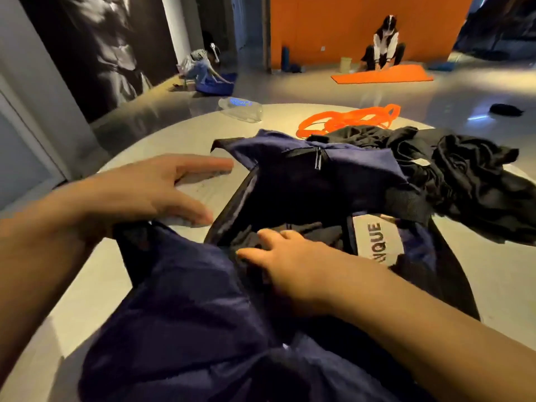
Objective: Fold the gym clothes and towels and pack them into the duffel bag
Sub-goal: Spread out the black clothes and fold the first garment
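Observation:
A navy duffel bag (185,309) lies open on a round pale table (174,132). Its mouth faces up in the middle of the view, with a zip pull on the far flap. My right hand (287,259) reaches into the opening, its fingers pressing on a dark garment (304,230) inside. My left hand (139,192) hovers just left of the bag's rim with straight fingers, holding nothing. A heap of black clothes (464,175) lies unfolded on the table to the right of the bag.
An orange resistance band (348,118) and a clear plastic bottle (240,108) lie at the table's far side. Beyond, two people crouch on the floor, one on an orange mat (383,75). A dark item (506,109) lies on the floor at right.

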{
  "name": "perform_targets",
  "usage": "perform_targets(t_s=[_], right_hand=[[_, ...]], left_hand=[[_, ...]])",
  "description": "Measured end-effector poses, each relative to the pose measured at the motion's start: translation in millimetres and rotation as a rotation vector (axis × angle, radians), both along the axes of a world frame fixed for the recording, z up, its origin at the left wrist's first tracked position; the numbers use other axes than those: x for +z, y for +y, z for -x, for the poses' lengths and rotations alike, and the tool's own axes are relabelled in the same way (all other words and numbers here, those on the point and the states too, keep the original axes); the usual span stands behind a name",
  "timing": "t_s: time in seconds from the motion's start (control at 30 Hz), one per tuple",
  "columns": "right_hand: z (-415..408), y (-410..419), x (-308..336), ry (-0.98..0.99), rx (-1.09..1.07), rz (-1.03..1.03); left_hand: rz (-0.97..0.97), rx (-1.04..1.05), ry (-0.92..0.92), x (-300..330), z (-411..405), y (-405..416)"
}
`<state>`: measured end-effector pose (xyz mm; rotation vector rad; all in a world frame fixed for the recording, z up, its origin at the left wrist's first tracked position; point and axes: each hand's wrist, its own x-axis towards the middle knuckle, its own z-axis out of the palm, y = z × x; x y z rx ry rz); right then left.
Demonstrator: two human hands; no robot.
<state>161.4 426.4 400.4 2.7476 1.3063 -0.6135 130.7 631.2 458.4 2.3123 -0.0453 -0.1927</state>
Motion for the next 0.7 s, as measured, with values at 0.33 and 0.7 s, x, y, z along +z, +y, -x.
perform_targets(t_s=[0.33, 0.7], right_hand=[[-26, 31, -57, -0.086, 0.114, 0.029], [-51, 60, -59, -0.096, -0.002, -0.073]], left_hand=[[0.209, 0.174, 0.125, 14, 44, 26], [0.299, 0.265, 0.116, 15, 47, 13]])
